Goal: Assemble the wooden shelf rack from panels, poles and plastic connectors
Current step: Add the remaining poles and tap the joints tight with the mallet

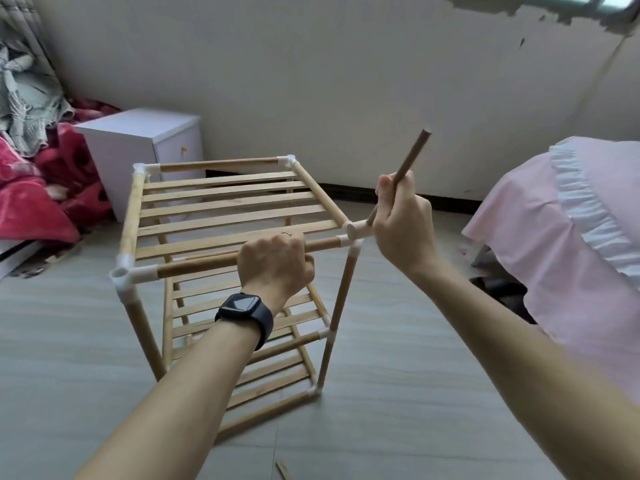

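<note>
A wooden shelf rack [228, 209] stands on the floor, with three slatted tiers joined by poles and white plastic connectors. My left hand [275, 266], a dark watch on its wrist, grips the front rail of the top tier. My right hand [403, 223] holds a loose brown pole [412, 157], which slants up to the right. The pole's lower end sits at the white connector [356, 233] on the top tier's front right corner. The front left connector [121, 273] has an open socket facing up.
A white bedside cabinet [145, 150] stands behind the rack against the wall. Red bedding [38, 188] is heaped at the left. A bed with a pink frilled cover [571, 237] fills the right side. A small wood splinter [282, 469] lies on the grey floor near me.
</note>
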A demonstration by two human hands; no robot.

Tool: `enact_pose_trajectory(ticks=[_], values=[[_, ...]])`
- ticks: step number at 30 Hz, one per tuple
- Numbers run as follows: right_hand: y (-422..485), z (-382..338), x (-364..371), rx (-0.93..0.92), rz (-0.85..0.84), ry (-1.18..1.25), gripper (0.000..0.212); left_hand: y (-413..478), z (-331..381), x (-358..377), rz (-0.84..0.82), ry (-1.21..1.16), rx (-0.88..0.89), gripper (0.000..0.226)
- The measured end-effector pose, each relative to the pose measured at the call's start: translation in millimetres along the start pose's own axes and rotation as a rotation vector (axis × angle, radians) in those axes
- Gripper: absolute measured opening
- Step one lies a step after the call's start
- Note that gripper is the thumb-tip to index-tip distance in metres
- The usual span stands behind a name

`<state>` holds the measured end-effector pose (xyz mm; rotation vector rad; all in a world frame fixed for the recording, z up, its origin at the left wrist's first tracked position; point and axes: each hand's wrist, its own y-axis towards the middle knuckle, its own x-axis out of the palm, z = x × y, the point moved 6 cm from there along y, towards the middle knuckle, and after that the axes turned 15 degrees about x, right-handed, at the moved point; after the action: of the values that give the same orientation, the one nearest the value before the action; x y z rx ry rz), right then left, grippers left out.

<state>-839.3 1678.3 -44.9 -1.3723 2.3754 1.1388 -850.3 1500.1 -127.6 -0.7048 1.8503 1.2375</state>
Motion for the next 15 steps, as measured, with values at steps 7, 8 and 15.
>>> enact_pose_trajectory(ticks=[7,8,15], values=[[-18.5,36.0,-7.6,0.452,-0.548,0.377,0.026,-1.5,1.1,0.2,-0.008,-0.010,0.007,0.023],[-29.5,42.6,-7.2,0.539,-0.651,0.485,0.032,-1.5,0.6,0.6,-0.010,-0.012,0.005,0.023],[-60.4,68.6,-23.5,0.772,-0.746,0.409,0.036,-2.0,1.0,0.5,-0.007,0.002,0.013,0.024]])
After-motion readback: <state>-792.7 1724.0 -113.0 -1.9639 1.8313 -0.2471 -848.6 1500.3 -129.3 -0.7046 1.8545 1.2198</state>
